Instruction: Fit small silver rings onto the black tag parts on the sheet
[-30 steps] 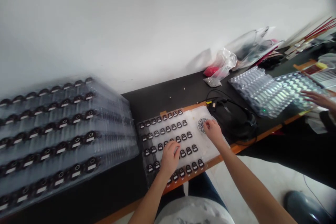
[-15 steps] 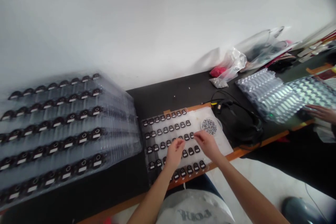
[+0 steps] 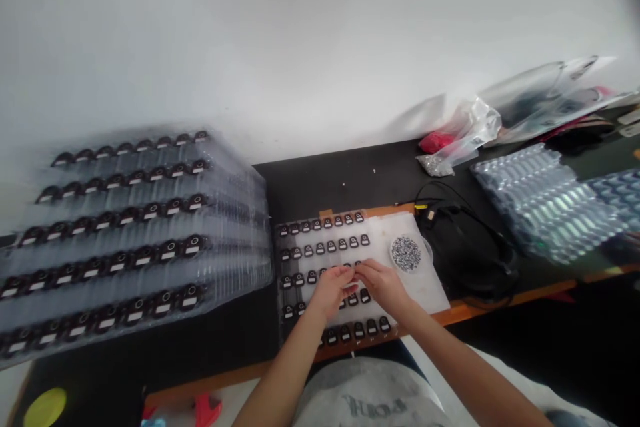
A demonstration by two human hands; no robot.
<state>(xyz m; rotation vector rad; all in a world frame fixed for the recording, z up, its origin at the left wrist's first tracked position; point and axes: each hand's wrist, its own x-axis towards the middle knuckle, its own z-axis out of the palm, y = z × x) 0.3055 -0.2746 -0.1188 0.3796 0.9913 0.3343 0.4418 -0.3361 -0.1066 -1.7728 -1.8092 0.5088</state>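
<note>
The left hand (image 3: 330,292) and right hand (image 3: 386,288) are held together over black pieces (image 3: 359,329); whether anything is gripped by the fingers (image 3: 370,269) cannot be told.

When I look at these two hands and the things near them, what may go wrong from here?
1. The left hand and right hand meet above the clear tray; anything small pinched there, too small to tell, might drop among the black parts.
2. The round dish of small shiny pieces looks uncovered near the right hand; a bump could spill them.
3. The tall stack of trays stands close by; a knock might shift it.
</note>
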